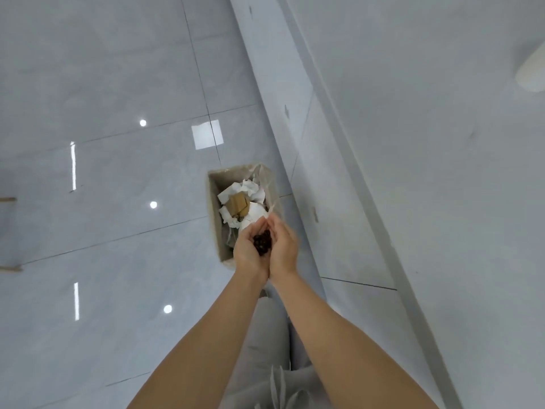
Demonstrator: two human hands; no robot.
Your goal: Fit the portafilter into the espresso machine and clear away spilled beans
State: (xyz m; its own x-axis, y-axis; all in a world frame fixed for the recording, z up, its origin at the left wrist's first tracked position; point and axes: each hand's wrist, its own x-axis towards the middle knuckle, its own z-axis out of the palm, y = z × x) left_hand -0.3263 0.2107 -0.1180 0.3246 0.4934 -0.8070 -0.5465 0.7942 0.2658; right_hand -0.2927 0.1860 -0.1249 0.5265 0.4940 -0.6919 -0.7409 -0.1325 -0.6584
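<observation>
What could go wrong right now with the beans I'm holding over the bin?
The coffee beans sit cupped between the left hand and right hand, above the near edge of the waste bin. Opening here may drop some onto the glossy floor. Beans might also bounce off the crumpled paper.

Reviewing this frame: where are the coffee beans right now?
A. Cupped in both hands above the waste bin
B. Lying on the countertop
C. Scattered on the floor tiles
A: the dark coffee beans sit between the cupped left hand and right hand, directly over the waste bin.
</observation>
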